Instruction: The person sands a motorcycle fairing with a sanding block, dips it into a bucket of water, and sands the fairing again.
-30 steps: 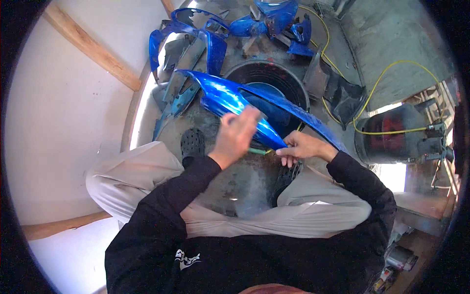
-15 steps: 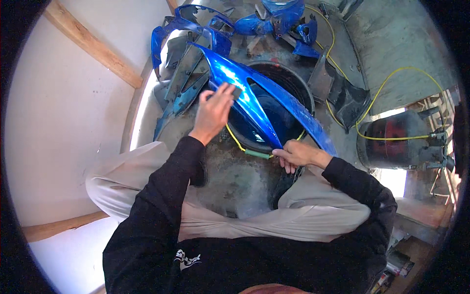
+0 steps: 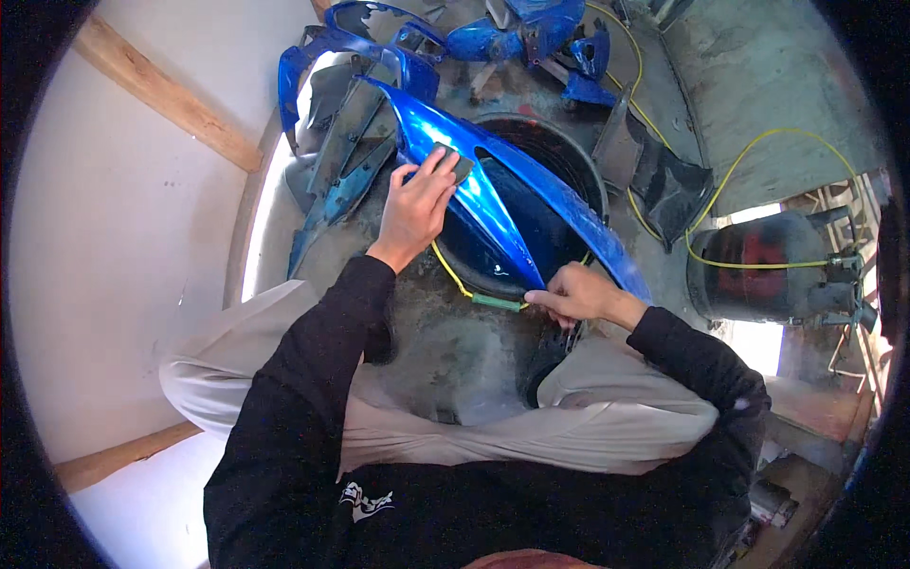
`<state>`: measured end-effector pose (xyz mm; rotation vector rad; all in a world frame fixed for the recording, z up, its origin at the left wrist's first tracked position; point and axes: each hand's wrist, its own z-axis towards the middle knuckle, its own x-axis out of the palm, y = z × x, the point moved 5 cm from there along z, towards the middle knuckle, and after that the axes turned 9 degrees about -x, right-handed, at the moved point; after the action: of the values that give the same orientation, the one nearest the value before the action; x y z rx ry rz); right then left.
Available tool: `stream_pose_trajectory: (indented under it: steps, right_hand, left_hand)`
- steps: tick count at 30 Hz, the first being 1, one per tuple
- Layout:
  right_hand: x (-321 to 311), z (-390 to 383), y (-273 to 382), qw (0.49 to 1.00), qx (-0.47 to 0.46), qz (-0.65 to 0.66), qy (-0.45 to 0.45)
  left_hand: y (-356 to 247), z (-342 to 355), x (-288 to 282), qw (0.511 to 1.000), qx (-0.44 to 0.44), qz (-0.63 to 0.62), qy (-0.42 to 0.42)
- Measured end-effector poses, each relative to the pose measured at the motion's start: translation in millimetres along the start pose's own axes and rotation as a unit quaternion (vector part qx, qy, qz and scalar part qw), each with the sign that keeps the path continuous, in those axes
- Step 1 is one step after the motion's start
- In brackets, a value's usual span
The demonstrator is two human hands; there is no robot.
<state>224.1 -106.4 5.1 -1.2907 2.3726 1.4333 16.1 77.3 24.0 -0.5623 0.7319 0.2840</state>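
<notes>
A glossy blue body panel [image 3: 498, 218] with a long pointed cutout lies slantwise over a black tub [image 3: 583, 156] of dark water, which has a yellow rope handle with a green grip [image 3: 495, 304]. My left hand [image 3: 417, 207] presses a dark grey pad [image 3: 463, 169] on the panel's upper part, fingers curled over it. My right hand [image 3: 583, 294] pinches the panel's lower pointed end between thumb and fingers.
More blue panels [image 3: 517, 38] and grey-black pieces [image 3: 668, 190] lie beyond the tub. A black-and-red metal tank [image 3: 754, 264] with a yellow hose [image 3: 773, 266] stands at right. A white wall with wooden battens [image 3: 166, 90] is at left. My crossed legs frame the near floor.
My left hand has moved up and leftward along the panel from its middle, and the pad now shows under its fingers. The panel's upper end has shifted higher; my right hand keeps its grip.
</notes>
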Motion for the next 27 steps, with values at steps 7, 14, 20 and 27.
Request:
stream_pose_trajectory:
  steps: [7, 14, 20, 27]
  right_hand:
    - [-10, -7, 33, 0.958, -0.148, 0.016, -0.247]
    - [-17, -2, -3, 0.952, 0.026, 0.293, -0.081]
    - [25, 4, 0, 0.874, 0.000, 0.365, -0.321]
    - [68, 48, 23, 0.284, -0.206, 0.636, -0.688]
  left_hand:
    - [6, -3, 0, 0.999, -0.031, -0.023, -0.033]
    - [-1, -3, 12, 0.994, -0.063, -0.068, -0.057]
    - [8, -5, 1, 0.991, -0.087, -0.059, -0.081]
    - [-35, -22, 8, 0.993, -0.062, -0.081, -0.056]
